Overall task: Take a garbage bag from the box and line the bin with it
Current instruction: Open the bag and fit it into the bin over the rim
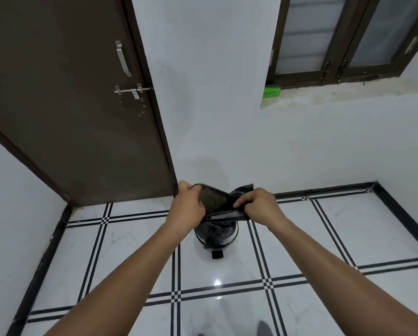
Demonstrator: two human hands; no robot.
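Item: black garbage bag [217, 200], held above the bin [216, 235] on the tiled floor [130, 251].
Hands: left hand [187, 204] and right hand [256, 204] each pinch the bag's mouth, pulled apart.
Bin: possibly already holds dark plastic; unclear.
Box: green box [271, 91] on window sill.
Handling: widen mouth fully, lower centred, fold hem over rim.

The garbage bag [217, 202] hides most of the bin [229, 236].

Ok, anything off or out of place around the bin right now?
Nothing stands out. Both hands, left hand and right hand, grip the black garbage bag above the bin standing upright on the floor; the green box sits on the window ledge.
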